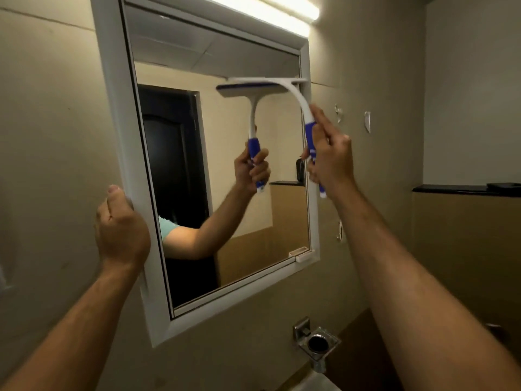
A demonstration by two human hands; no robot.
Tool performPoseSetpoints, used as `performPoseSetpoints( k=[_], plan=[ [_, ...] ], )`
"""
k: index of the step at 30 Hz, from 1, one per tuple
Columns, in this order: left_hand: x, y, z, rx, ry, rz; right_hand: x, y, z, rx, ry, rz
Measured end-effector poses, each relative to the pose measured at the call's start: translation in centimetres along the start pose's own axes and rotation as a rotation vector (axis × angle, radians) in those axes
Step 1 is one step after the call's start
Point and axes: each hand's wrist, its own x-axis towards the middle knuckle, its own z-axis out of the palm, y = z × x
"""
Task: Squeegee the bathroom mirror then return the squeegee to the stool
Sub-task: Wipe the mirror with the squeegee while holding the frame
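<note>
A white-framed bathroom mirror (180,153) hangs on the beige wall. My right hand (331,153) grips the blue handle of a white squeegee (293,93). Its blade lies against the glass near the mirror's upper right corner, by the right frame. The glass reflects the squeegee and my arm. My left hand (121,230) grips the mirror's left frame edge, thumb on the front. No stool is in view.
A lit tube lamp (270,9) runs above the mirror. A chrome holder (317,344) is fixed to the wall below the mirror, with a white basin edge (318,383) under it. A dark ledge (465,190) runs along the right wall. Small wall hooks (366,121) sit right of the mirror.
</note>
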Motion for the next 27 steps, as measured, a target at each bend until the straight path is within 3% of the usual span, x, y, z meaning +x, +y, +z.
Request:
performPoseSetpoints(
  k=[2,5,10,12,16,18,27],
  plan=[
    [0.2,0.1,0.5,0.006,-0.043,-0.039,1.8,-0.9,0.4,0.010,-0.016,-0.021],
    [0.3,0.6,0.7,0.070,0.031,-0.075,1.0,-0.3,0.6,0.037,-0.031,0.002],
    [-2.9,-1.4,-0.1,-0.174,-0.185,-0.323,-3.3,2.2,0.5,0.088,-0.018,0.070],
    [-2.3,-0.5,-0.1,-0.161,-0.200,-0.300,-2.7,1.3,0.5,0.077,-0.024,0.050],
    [0.5,2.5,0.7,-0.015,-0.049,-0.148,1.0,-1.8,0.8,0.009,-0.067,-0.057],
    [1.5,3.3,1.0,-0.059,-0.044,-0.155,2.2,-2.7,1.2,-0.002,-0.078,-0.065],
    [-2.3,-1.8,-0.5,-0.308,-0.270,-0.362,-3.8,1.8,0.9,0.183,-0.071,0.125]
  ],
)
